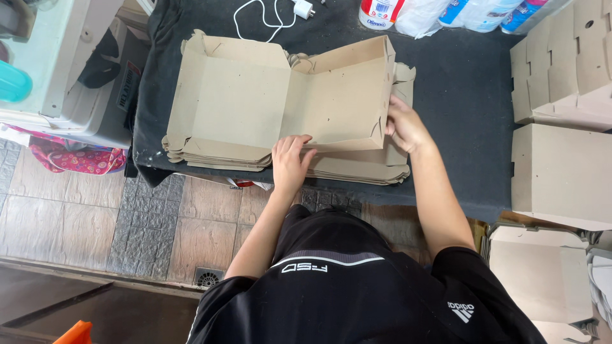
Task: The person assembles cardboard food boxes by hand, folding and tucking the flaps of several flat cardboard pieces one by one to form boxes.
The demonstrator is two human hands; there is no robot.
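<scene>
The person wears a black short-sleeved shirt [357,299] with a thin white curved stripe at twelve o'clock. Small white markings, possibly logos, sit beneath the stripe and at three o'clock.

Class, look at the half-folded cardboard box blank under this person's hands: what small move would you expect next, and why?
Probably pressing the right side wall inward. The right hand already grips that raised edge of the top blank, the left hand pins its front edge on the stack, and the far wall stands up already.
</scene>
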